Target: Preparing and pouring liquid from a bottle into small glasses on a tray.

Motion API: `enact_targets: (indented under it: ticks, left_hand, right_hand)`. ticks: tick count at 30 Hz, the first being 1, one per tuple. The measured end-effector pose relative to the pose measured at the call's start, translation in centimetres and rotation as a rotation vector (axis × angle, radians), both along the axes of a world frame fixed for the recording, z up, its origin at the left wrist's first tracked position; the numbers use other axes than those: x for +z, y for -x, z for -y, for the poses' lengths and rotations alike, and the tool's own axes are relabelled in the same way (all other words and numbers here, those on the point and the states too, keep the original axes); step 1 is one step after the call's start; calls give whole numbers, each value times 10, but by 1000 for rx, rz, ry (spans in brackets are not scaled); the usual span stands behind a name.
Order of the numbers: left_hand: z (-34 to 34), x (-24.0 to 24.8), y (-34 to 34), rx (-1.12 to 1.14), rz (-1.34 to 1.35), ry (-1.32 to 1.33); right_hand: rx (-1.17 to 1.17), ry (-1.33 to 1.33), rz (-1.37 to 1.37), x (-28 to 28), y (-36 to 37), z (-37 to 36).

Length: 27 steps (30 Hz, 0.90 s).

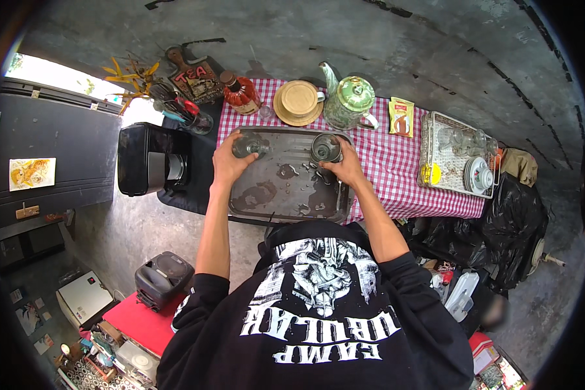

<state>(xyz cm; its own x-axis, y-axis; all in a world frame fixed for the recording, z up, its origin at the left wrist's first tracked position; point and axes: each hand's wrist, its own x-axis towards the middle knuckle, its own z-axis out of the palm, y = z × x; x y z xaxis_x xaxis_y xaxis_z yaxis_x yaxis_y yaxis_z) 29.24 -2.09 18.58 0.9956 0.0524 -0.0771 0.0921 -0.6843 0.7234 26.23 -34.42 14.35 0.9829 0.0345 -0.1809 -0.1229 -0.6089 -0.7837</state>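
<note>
My left hand (229,161) is closed around a clear drinking glass (246,145) at the far left corner of a dark, wet tray (266,170). At the tray's far right, my right hand (346,164) grips a round cup (325,148) with a shiny rim; I cannot tell whether it is glass or metal. Puddles and drops lie on the tray between and below my hands. A thin spoon-like utensil (339,194) rests along its right side.
Behind the tray stand a red bottle (242,94), a lidded cup on a saucer (299,103), a green teapot (350,101) and a yellow packet (401,117). A white wire dish rack (458,190) sits right, a black coffee machine (142,159) left. Checked cloth (393,169) covers the table.
</note>
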Motion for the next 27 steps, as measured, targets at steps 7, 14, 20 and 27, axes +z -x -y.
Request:
enact_targets:
  ticks: [7,14,20,27]
  left_hand:
    - [0,-3,-2,19,-4,42]
    - [-2,-12,-1,22,29,69]
    - [-2,-12,-1,17,49,34]
    - [4,6,-1,60,-65,18]
  right_hand:
    - [-3,10,-1,-5,1,1]
    - [-21,22,-7,-2,2,-1]
    - [-11,23,20,-5,2,-1]
    - [-17,13,14,-7,2,-1]
